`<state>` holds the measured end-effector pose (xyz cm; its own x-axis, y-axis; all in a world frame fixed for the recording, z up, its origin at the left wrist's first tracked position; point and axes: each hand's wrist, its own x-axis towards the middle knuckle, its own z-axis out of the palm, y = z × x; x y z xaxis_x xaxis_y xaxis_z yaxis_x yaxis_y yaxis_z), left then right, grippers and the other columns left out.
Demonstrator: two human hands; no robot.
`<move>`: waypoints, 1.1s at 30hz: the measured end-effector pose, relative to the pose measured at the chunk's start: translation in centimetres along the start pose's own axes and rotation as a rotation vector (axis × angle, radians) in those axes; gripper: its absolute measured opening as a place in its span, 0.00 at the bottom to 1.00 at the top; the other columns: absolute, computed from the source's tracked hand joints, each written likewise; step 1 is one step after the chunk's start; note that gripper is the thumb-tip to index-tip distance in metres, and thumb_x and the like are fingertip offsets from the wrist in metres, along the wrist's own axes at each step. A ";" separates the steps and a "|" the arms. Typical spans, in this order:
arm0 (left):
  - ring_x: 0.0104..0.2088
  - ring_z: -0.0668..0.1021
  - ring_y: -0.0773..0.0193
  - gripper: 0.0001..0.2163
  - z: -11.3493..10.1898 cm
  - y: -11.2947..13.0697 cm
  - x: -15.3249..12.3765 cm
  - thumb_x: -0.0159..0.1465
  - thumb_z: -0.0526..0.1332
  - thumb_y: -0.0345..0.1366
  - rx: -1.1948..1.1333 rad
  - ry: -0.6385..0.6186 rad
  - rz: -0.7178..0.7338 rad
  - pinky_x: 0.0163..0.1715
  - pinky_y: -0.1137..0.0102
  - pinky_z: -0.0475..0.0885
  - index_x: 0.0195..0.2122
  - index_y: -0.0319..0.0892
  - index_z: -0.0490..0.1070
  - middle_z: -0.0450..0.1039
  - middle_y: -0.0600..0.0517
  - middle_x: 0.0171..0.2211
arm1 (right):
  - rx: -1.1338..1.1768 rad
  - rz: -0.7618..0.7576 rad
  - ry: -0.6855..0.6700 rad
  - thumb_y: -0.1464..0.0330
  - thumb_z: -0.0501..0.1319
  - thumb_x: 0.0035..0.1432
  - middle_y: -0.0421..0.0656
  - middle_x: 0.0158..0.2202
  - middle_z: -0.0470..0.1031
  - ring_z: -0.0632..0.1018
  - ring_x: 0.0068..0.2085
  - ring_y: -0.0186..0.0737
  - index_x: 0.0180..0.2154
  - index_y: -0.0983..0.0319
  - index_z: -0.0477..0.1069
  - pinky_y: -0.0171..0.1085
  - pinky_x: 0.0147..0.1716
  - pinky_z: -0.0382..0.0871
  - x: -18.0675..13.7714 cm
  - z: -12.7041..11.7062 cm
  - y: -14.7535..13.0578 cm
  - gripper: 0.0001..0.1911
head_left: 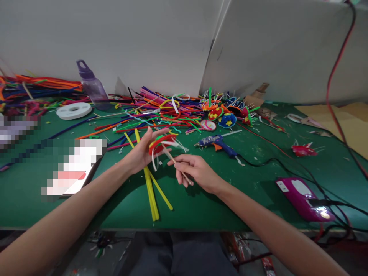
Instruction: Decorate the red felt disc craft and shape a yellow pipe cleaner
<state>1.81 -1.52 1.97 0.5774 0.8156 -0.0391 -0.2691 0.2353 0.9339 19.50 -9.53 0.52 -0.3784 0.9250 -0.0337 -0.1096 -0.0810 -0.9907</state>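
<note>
While pinching wooden stick (pixel 169 155) in right hand (pixel 197 168), apparently positioning red craft piece (pixel 160 143) against spread left hand (pixel 140 151). Next — probably needs steadiness.

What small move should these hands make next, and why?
Perhaps press the thin pale wooden stick gently against the curved red piece with white strands: the right fingers grip the stick, its far end at the piece, while the left fingers lie behind it.

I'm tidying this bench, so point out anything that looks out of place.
The glue gun lies on its side on the green table with no stand. Small white scraps are strewn about. A red piece lies at right, apart from the decorated pieces.
</note>
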 end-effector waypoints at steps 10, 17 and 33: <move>0.48 0.74 0.50 0.24 0.1 0.0 0.1 0.56 0.61 0.53 0.040 0.036 0.027 0.51 0.58 0.67 0.45 0.39 0.75 0.76 0.43 0.43 | 0.050 0.065 -0.100 0.67 0.55 0.61 0.37 0.20 0.73 0.70 0.16 0.26 0.42 0.66 0.70 0.27 0.13 0.57 0.0 0.1 0.1 0.11; 0.45 0.75 0.51 0.26 0.0 -0.1 0.0 0.57 0.59 0.55 0.102 -0.001 0.027 0.49 0.57 0.67 0.46 0.37 0.75 0.76 0.42 0.39 | 0.046 0.069 -0.101 0.68 0.54 0.62 0.37 0.20 0.73 0.70 0.16 0.26 0.42 0.67 0.70 0.27 0.13 0.57 -0.1 0.1 0.0 0.11; 0.47 0.75 0.51 0.26 -0.4 -0.3 0.0 0.59 0.57 0.55 0.093 -0.041 0.029 0.51 0.57 0.65 0.49 0.39 0.73 0.76 0.41 0.43 | 0.090 0.072 -0.138 0.68 0.53 0.62 0.38 0.21 0.73 0.71 0.17 0.27 0.42 0.66 0.70 0.27 0.14 0.58 -0.1 0.2 0.2 0.10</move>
<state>1.55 -1.37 1.57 0.6021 0.7984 0.0018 -0.2149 0.1599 0.9635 19.33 -9.70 0.32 -0.5097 0.8567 -0.0793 -0.1572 -0.1834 -0.9704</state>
